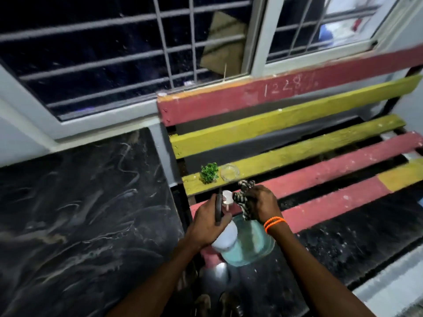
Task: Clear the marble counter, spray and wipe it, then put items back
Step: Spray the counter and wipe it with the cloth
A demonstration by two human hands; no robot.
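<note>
The left hand [209,221] is curled round the neck of a clear plastic spray bottle of pale blue liquid [246,243], fingers wrapped over its black trigger lever [219,208]. The bottle lies tilted, its long axis running from the round base nearest the person up to the white nozzle head [227,197], which points away toward the bench back. It is held in the air over the near left corner of a slatted wooden bench painted in red and yellow strips [320,170], just off the right edge of the black marble counter with white veining [80,213].

The right hand [261,204], with orange thread bands at the wrist [273,223], grips a bunched black-and-cream striped cloth [245,197], fingers closed on it; the cloth touches the bottle beside the nozzle.

On the yellow slat at the bench's left end stand a small green artificial plant [209,172] and, just right of it, a clear glass dish [229,172], close together but apart. Behind the counter and bench is a grey-framed window with metal grille bars [109,65]. The red top slat carries scratched digits, partly illegible.
</note>
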